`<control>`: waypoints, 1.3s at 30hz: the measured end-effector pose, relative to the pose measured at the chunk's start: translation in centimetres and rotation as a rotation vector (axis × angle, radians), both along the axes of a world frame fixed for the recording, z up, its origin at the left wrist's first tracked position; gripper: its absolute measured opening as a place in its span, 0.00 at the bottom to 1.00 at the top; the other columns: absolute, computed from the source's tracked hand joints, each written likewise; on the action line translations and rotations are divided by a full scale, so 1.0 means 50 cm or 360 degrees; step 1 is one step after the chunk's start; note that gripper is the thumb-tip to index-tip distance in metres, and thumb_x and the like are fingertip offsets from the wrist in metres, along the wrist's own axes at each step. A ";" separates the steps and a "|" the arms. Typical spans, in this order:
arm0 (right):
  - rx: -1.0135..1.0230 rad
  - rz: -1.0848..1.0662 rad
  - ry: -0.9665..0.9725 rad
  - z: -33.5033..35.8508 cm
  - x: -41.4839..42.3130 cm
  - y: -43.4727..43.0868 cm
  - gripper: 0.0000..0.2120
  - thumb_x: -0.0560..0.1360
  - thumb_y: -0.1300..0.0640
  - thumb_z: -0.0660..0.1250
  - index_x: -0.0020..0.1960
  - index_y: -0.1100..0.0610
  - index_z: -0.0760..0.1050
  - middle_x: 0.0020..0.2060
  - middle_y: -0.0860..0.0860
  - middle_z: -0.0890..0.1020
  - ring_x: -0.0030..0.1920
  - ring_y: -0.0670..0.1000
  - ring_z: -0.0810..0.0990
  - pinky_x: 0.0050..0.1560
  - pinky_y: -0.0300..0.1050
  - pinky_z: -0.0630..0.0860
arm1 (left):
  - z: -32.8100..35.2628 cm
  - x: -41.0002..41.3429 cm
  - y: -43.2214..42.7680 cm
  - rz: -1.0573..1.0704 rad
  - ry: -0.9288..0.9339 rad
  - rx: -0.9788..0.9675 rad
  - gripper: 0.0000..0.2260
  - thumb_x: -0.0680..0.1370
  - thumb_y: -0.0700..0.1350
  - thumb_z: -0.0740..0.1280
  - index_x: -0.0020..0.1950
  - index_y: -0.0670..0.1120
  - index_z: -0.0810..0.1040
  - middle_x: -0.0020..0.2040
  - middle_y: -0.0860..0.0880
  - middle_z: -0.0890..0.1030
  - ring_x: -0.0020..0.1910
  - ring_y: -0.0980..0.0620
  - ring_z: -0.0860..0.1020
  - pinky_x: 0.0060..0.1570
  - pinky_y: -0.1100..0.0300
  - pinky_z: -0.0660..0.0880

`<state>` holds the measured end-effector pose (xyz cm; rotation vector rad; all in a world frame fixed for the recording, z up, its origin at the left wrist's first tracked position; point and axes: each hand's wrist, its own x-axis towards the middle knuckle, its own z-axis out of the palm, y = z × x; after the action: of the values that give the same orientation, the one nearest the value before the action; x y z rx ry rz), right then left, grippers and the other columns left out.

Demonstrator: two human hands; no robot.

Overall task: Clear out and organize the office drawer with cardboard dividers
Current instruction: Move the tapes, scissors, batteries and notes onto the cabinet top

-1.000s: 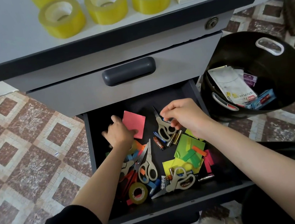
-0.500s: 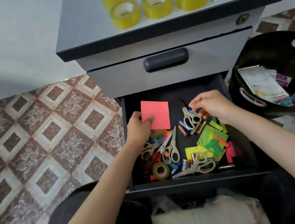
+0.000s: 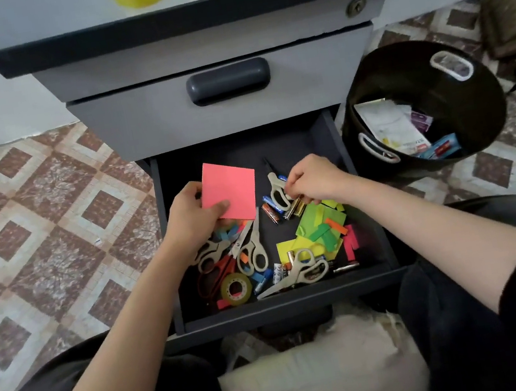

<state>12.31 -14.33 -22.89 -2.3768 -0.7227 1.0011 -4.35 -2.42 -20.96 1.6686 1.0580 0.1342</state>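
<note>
Your left hand (image 3: pixel 191 222) is over the open drawer (image 3: pixel 169 261). Thumb on top and fingers beneath pinch a pink sticky-note pad (image 3: pixel 231 187) at its lower left corner, and the pad is tilted above the clutter. Below it lie piled scissors (image 3: pixel 251 247), with a tape roll (image 3: pixel 247 287) near the front wall. At centre, your right hand (image 3: pixel 312 179) has its fingers curled down, tips at loose batteries (image 3: pixel 293 208) beside beige scissors (image 3: pixel 276 192). Can't tell whether it pinches one. Green and yellow notes (image 3: pixel 319 222) lie under that wrist. At far right, a black bin (image 3: pixel 479 97) stands just beside the drawer, with papers inside.
</note>
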 end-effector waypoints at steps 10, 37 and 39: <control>-0.0671 0.0429 -0.0220 -0.095 -0.009 -0.051 0.22 0.75 0.63 0.60 0.69 0.63 0.65 0.70 0.62 0.61 0.65 0.61 0.70 0.62 0.46 0.69 | 0.011 0.005 -0.004 -0.0066 0.0014 -0.0027 0.10 0.76 0.36 0.67 0.54 0.45 0.70 0.47 0.47 0.78 0.40 0.48 0.82 0.49 0.46 0.79; -0.0715 0.0554 0.0089 -0.058 -0.024 -0.027 0.10 0.71 0.61 0.71 0.37 0.60 0.71 0.33 0.54 0.74 0.31 0.52 0.76 0.29 0.40 0.74 | 0.023 0.008 -0.010 -0.0139 0.0091 0.0118 0.13 0.77 0.38 0.66 0.61 0.42 0.71 0.55 0.45 0.78 0.40 0.50 0.81 0.46 0.52 0.80; -0.0736 0.0587 0.0048 -0.051 -0.021 -0.022 0.11 0.70 0.61 0.72 0.35 0.60 0.71 0.32 0.53 0.74 0.30 0.52 0.75 0.29 0.40 0.73 | 0.022 0.008 -0.010 -0.0139 0.0086 0.0122 0.12 0.77 0.38 0.66 0.59 0.42 0.71 0.54 0.45 0.78 0.40 0.50 0.81 0.44 0.54 0.81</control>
<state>11.26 -15.44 -25.44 -2.6599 -1.0370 1.4900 -3.97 -2.91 -19.85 1.7936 1.0296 0.0739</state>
